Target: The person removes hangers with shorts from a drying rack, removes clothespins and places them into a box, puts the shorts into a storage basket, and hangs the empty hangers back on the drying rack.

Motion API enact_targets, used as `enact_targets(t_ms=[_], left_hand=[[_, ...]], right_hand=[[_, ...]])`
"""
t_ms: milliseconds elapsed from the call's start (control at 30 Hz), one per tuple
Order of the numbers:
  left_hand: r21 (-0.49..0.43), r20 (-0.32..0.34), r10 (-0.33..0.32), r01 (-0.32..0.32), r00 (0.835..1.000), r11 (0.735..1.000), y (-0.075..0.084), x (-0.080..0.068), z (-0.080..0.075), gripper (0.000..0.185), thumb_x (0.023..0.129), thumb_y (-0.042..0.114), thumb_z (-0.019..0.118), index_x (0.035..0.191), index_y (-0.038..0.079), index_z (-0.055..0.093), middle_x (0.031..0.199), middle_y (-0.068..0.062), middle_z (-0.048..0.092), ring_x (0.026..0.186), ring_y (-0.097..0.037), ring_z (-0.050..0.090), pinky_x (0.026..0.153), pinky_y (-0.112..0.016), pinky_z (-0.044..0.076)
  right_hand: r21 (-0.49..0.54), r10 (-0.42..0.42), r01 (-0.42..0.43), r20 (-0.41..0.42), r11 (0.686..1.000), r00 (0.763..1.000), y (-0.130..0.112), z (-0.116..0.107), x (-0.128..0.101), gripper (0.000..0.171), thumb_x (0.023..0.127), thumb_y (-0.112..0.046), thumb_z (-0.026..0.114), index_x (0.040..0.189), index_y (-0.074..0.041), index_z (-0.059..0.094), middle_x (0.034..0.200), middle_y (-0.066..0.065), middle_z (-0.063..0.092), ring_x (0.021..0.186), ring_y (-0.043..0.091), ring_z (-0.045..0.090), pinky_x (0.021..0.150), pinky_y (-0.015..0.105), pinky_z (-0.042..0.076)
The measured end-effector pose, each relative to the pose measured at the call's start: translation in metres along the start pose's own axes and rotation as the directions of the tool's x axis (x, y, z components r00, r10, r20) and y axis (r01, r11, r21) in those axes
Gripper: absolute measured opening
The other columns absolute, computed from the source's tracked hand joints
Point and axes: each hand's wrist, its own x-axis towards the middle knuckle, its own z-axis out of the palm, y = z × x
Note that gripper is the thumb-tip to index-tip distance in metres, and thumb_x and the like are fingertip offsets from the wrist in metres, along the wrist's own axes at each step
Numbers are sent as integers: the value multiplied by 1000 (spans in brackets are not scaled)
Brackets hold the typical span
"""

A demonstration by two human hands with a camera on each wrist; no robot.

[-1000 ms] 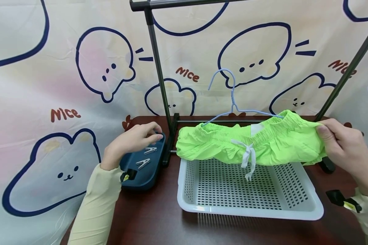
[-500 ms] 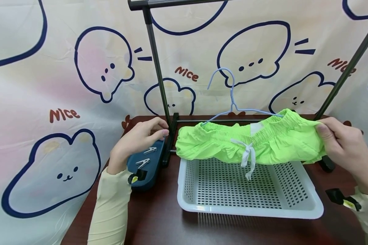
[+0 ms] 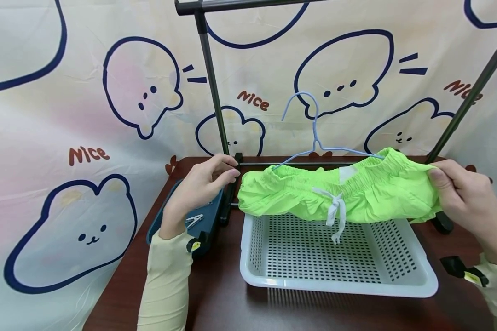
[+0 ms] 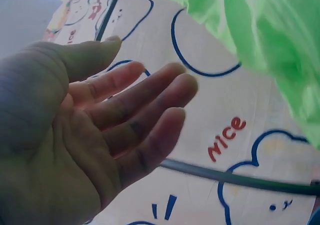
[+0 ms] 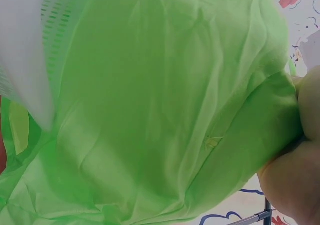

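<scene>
The green shorts (image 3: 339, 195) drape over the blue hanger (image 3: 314, 142) above the white basket (image 3: 335, 257), their right end pinched by the right hand (image 3: 464, 197). The left hand (image 3: 200, 186), fingers relaxed and holding nothing, hovers between the clip tray (image 3: 207, 220) and the shorts' free end. It looks like the fastening step, so I'd say the next move calls for a clip (image 3: 193, 220) from the tray.

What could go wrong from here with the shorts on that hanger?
1. Only the right hand grips the green shorts; the left hand is off them, so the left side could slide off the blue hanger.
2. The drawstring dangles over the white basket and may snag.
</scene>
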Motion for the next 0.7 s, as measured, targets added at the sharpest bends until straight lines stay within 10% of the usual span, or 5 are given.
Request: enact_targets(t_ms=[700], left_hand=[[-53, -31, 62, -63, 998, 997, 4, 8, 32, 29, 97, 23, 63, 123, 9, 57, 114, -7, 70, 101, -18, 65, 82, -35, 55]], right_hand=[[-7, 7, -7, -27, 1000, 1000, -5, -2, -1, 20, 100, -8, 53, 97, 10, 62, 76, -20, 43, 62, -16, 32, 52, 8, 32]])
